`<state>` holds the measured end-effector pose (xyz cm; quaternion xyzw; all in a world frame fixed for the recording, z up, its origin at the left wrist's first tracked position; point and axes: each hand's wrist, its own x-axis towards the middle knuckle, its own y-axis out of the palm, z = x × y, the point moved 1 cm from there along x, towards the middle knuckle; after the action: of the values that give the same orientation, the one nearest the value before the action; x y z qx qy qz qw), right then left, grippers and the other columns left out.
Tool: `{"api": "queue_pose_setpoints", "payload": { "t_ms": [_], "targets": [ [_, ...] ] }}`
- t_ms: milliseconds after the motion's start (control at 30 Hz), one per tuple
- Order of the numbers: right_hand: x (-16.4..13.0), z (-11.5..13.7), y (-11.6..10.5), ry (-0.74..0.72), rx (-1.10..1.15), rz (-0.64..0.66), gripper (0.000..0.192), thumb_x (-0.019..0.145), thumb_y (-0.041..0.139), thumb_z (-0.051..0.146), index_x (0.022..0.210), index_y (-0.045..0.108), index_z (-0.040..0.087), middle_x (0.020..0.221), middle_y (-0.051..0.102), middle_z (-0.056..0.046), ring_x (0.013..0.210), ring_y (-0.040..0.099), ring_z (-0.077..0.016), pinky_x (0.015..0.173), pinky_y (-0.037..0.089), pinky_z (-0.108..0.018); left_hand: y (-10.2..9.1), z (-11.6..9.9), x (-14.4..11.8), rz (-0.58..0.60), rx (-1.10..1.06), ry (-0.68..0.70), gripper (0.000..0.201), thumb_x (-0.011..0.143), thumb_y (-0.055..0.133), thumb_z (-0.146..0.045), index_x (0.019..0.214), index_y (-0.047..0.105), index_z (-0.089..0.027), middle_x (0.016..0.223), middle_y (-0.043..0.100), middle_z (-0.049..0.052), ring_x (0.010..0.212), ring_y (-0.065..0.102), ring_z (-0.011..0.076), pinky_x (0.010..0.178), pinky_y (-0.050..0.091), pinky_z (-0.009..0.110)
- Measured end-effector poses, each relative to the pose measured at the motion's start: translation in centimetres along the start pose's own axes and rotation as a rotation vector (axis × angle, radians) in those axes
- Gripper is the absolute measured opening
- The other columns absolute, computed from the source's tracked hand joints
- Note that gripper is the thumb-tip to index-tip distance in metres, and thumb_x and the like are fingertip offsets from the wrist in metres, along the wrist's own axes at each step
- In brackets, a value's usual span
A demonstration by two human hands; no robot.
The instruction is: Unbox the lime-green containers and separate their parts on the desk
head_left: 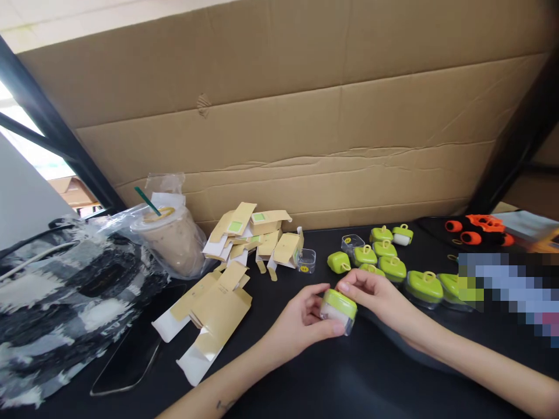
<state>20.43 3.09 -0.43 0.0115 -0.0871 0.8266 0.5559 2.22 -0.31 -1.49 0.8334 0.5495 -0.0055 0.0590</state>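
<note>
A: What is the person holding?

B: A small green case (338, 310), low in the middle of the frame. It has a green lid and a clear bottom. The left hand (301, 323) and the right hand (378, 297) both have it. The fingers (336, 330) of the left hand are curled around its near side. The right hand's fingers press on its top and far side.

A: Is it on the table?

B: It sits just above the black table (349, 378). It may touch the table, but that is hard to tell.

A: What is behind the hands?

B: More green cases (388, 259) lie in a bunch, a bit right of the middle. Two clear boxes (306, 260) sit near them.

A: And on the left?

B: Flat brown paper boxes (257, 235) lie in a pile. Some more folded ones (209, 317) lie nearer. An iced drink cup (168, 235) with a green straw leans in a plastic bag. A black and white bag (56, 302) is at the far left. A big cardboard sheet (305, 110) stands behind it all.
</note>
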Motion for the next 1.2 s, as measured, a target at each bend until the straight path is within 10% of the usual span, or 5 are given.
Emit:
{"api": "queue_pose_setpoints", "payload": {
  "t_ms": [267, 567, 700, 1200],
  "targets": [
    [-0.6, 0.4, 0.2, -0.075, 0.175, -0.047, 0.027, 0.081, 0.063, 0.048, 0.08, 0.063, 0.021, 0.092, 0.069, -0.006, 0.081, 0.062, -0.0177, 0.071, 0.05, -0.031, 0.7, -1.4, -0.9, 0.307, -0.496, -0.173, 0.045, 0.075, 0.068, -0.04, 0.107, 0.063, -0.009, 0.101, 0.066, 0.016, 0.092, 0.065, 0.023, 0.088, 0.045, 0.036],
    [0.2, 1.0, 0.2, -0.071, -0.003, 0.059, 0.031, 0.08, 0.065, 0.045, 0.101, 0.065, 0.022, 0.087, 0.066, -0.003, 0.083, 0.064, -0.0183, 0.078, 0.052, -0.034, 0.2, -0.5, -0.3, -0.005, 0.055, 0.071, 0.06, 0.055, 0.083, -0.02, 0.108, 0.053, -0.017, 0.104, 0.059, 0.007, 0.1, 0.055, 0.0227, 0.091, 0.041, 0.038],
    [1.6, 1.0, 1.2, -0.151, -0.063, 0.153, 0.029, 0.078, 0.065, 0.046, 0.078, 0.064, 0.018, 0.09, 0.066, -0.006, 0.083, 0.065, -0.0195, 0.076, 0.053, -0.035, -0.5, -0.1, -0.4, -0.157, 0.452, 0.173, 0.062, 0.056, 0.083, -0.025, 0.105, 0.046, -0.02, 0.111, 0.053, 0.008, 0.102, 0.052, 0.0241, 0.093, 0.04, 0.042],
    [4.3, 2.5, 0.0, -0.445, -0.404, 0.074, 0.018, 0.086, 0.056, 0.035, 0.073, 0.059, 0.022, 0.084, 0.068, -0.004, 0.082, 0.064, -0.0207, 0.074, 0.049, -0.035, -1.8, -2.0, 1.8, -0.199, 0.35, 0.266, 0.045, 0.066, 0.077, -0.026, 0.099, 0.046, -0.018, 0.105, 0.057, 0.008, 0.102, 0.056, 0.0223, 0.095, 0.042, 0.042]
  ]
}}
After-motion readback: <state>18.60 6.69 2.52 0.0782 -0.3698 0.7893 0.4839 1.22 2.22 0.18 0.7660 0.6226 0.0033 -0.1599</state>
